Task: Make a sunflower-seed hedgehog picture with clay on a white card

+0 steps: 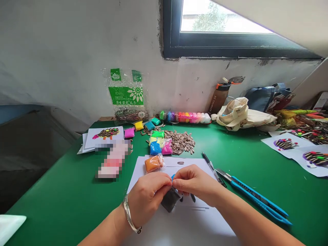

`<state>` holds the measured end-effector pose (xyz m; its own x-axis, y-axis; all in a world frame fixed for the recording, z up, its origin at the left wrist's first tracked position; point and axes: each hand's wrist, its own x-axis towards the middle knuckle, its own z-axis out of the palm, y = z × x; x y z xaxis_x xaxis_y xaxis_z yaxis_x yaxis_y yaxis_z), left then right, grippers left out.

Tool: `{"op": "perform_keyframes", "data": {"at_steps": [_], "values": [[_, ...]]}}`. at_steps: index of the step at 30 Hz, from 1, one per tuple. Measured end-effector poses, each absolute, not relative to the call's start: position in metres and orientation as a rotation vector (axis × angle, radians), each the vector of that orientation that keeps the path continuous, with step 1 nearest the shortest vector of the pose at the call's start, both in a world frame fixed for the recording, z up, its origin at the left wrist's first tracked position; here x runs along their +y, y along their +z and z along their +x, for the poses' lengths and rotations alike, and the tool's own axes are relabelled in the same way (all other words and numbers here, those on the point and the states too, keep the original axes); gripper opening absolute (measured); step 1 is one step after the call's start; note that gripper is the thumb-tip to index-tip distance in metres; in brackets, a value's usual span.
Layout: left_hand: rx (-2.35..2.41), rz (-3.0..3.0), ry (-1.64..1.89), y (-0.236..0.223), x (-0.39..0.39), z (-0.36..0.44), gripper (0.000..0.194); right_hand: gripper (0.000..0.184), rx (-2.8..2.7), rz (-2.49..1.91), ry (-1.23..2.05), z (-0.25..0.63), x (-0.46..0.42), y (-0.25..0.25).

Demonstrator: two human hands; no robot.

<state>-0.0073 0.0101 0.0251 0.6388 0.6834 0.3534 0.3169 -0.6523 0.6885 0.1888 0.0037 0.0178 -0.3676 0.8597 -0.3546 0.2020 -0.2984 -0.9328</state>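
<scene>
Small, even pulls with fingers close to the edge should work best here. Left hand [148, 192] fingers pinched shut on top edge of soft black plastic packet [169, 201]; right hand [196, 179] fingers pinched narrow at same edge, small bright-blue bit [173, 177] there, unclear what. Packet's above white paper sheet [187, 227], on green worktop [64, 194].

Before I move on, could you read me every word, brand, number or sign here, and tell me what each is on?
"BE YOUNGER": on the brown bottle.
"瓜子": ends the Chinese line on the clear bag with the green panel; its other characters are too blurred to read surely.
Too small: the lettering beneath that panel's emblem and the marks on the bag's green top patches.
No readable text: the dark packet.
</scene>
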Motion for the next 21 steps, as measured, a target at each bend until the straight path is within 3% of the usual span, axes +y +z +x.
{"op": "perform_keyframes", "data": {"at_steps": [11, 17, 21], "values": [[0.787, 2.403, 0.770, 0.0213, 0.0081, -0.0046, 0.019, 0.017, -1.721, -1.428, 1.432, 0.1843, -0.0028, 0.0168], [0.847, 2.337, 0.836, 0.0238, 0.0087, -0.0058, 0.017, 0.022, -1.522, -1.316, 1.689, 0.1895, 0.0024, 0.0179], [0.836, 2.362, 0.845, 0.0240, 0.0078, -0.0053, 0.018, 0.018, -1.589, -1.306, 1.666, 0.1897, 0.0017, 0.0185]]}}
